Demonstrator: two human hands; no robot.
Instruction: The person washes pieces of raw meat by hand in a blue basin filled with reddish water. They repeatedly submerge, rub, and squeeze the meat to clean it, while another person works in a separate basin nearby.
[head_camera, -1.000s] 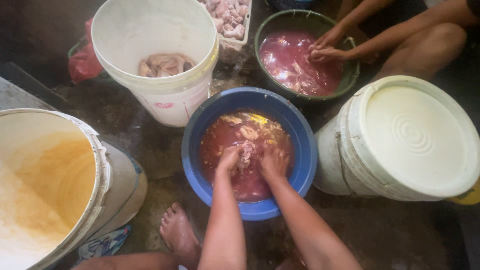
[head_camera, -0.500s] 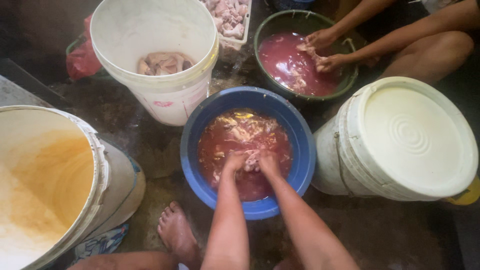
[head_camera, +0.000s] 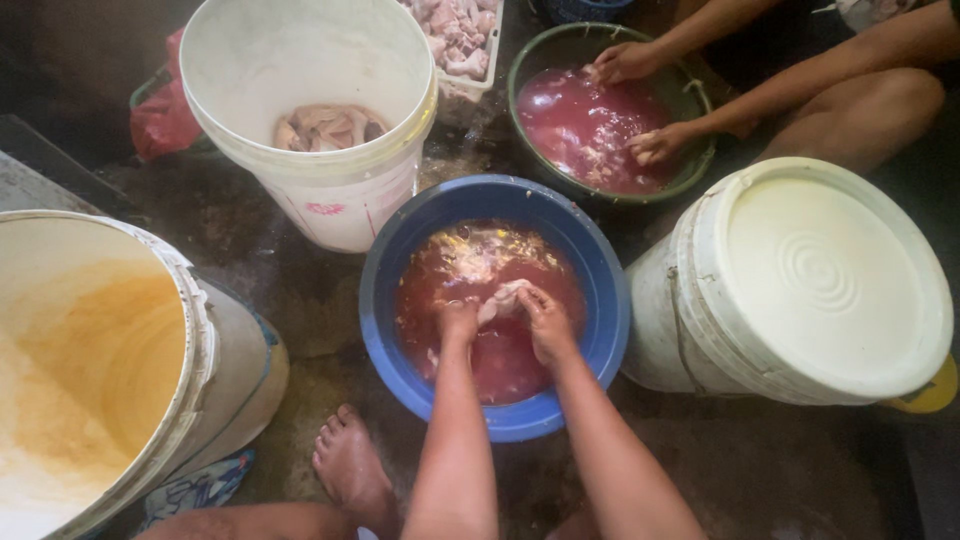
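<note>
Small reddish printed label (head_camera: 326, 209) on white bucket (head_camera: 300, 190) front, blurred

We have our basin (head_camera: 590, 300) right in front of us, both hands in its liquid: left hand (head_camera: 458, 322) beside right hand (head_camera: 545, 322), a piece of meat (head_camera: 500, 298) between them. Behind it to the left stands an open bucket (head_camera: 310, 130) with meat inside, a second basin (head_camera: 690, 170) behind to the right, holding another person's hands (head_camera: 640, 105). A lidded bucket (head_camera: 810, 280) lies right of our basin, a large tub (head_camera: 110, 370) left, and our foot (head_camera: 350, 470) sits near its lower left edge
</note>
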